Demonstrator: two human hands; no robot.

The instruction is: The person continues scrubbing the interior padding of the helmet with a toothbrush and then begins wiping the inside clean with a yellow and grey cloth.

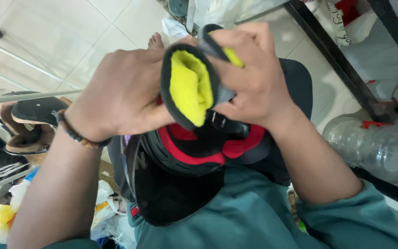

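Above the lap, a yellow-lined black pad (pixel 187 87) is pinched between the left hand (pixel 120 94) and right hand (pixel 254 74), both closed on it, lining turned up for inspection over the red-padded helmet (pixel 194 152) below.

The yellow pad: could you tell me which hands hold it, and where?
Both: left hand grips the pad at its left edge, right hand at its right.
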